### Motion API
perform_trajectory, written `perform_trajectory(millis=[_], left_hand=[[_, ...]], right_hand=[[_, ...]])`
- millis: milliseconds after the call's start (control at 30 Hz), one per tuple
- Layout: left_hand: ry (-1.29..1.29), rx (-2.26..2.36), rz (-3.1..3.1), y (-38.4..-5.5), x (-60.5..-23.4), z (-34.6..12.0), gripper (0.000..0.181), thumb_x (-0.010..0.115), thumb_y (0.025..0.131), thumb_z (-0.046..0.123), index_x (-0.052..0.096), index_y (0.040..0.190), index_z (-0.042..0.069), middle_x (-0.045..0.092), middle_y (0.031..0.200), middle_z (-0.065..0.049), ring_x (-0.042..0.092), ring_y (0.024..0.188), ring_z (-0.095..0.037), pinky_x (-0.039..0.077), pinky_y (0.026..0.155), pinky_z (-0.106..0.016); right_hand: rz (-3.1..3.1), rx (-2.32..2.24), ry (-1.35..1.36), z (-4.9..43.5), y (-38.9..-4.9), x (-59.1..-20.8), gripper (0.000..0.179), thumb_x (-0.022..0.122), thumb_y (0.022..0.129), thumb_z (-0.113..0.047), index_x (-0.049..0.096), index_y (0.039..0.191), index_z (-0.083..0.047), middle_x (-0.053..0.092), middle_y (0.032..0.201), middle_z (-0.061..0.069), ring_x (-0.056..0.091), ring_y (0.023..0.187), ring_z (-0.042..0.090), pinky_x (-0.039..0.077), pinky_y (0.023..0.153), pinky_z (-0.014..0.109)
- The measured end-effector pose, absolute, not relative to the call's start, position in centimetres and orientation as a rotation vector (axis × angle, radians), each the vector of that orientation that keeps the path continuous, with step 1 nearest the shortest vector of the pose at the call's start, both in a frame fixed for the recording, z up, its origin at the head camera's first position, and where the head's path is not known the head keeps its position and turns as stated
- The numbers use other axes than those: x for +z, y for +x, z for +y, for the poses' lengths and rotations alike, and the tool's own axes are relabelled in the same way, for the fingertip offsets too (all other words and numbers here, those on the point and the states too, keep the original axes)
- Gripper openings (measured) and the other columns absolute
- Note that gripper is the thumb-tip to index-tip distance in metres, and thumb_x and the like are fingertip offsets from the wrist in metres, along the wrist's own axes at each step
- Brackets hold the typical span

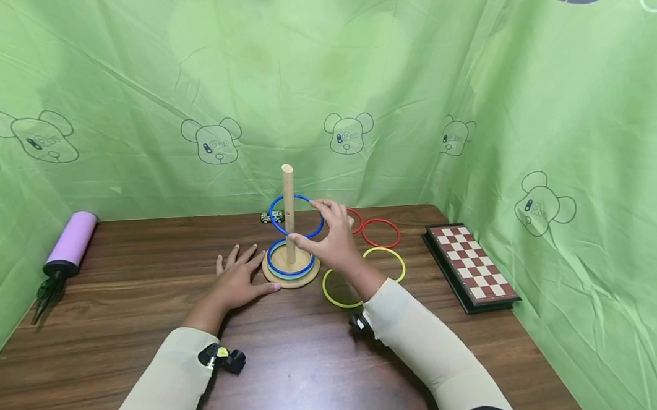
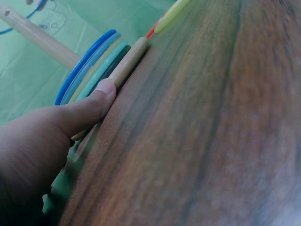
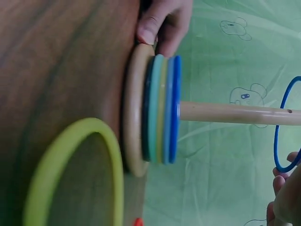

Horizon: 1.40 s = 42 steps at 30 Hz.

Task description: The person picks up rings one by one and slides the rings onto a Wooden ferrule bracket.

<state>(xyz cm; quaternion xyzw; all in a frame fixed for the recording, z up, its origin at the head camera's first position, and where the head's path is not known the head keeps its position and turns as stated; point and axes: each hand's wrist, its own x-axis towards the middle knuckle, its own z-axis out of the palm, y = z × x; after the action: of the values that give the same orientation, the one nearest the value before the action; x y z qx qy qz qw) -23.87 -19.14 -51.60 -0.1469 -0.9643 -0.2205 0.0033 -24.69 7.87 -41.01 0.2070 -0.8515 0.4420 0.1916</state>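
A wooden peg (image 1: pixel 288 201) rises from a round wooden base (image 3: pixel 135 113). Several rings are stacked low on it, with a dark blue ring (image 3: pixel 176 113) on top. My left hand (image 1: pixel 239 284) lies on the table left of the base, fingers spread and straight. Its thumb (image 2: pixel 101 96) touches the base's edge. Higher up, my right hand (image 1: pixel 336 238) pinches another blue ring (image 1: pixel 274 223) at its right side; this ring is around the peg, apart from the stack. Part of that ring is outside the right wrist view.
Yellow rings (image 1: pixel 401 263) and red rings (image 1: pixel 382 220) lie right of the base. Behind it is a small toy car (image 1: pixel 266 218). A checkered game board (image 1: pixel 471 262) sits at the right, a purple hand pump (image 1: pixel 73 243) at the left. Green cloth (image 1: pixel 299 76) surrounds the table.
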Motion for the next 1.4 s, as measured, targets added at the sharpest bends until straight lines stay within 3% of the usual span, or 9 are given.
perform_trajectory(millis=[567,1400], left_hand=[[-0.449,-0.686,-3.053,-23.8,-51.6,-19.1,0.107,0.072,0.088,0.081,0.044,0.169,0.016,0.031,0.180,-0.017,0.009,0.168,-0.055,-0.002,0.127,-0.084],[-0.468,-0.695,-3.033,-24.0,-51.6,-19.1,0.108,0.071,0.088,0.083,0.045,0.168,0.016,0.032,0.179,-0.019,0.011,0.167,-0.057,-0.001,0.126,-0.085]], right_hand=[[-2.573,1.271,0.544,7.8,-24.1,-44.2,0.087,0.092,0.083,-0.050,0.062,0.154,-0.011,0.055,0.156,0.010,0.046,0.145,0.030,0.028,0.119,0.063],[-2.622,1.138,0.583,7.2,-24.8,-47.5,0.081,0.094,0.084,-0.049,0.067,0.150,-0.010,0.058,0.155,0.008,0.050,0.145,0.029,0.033,0.110,0.059]])
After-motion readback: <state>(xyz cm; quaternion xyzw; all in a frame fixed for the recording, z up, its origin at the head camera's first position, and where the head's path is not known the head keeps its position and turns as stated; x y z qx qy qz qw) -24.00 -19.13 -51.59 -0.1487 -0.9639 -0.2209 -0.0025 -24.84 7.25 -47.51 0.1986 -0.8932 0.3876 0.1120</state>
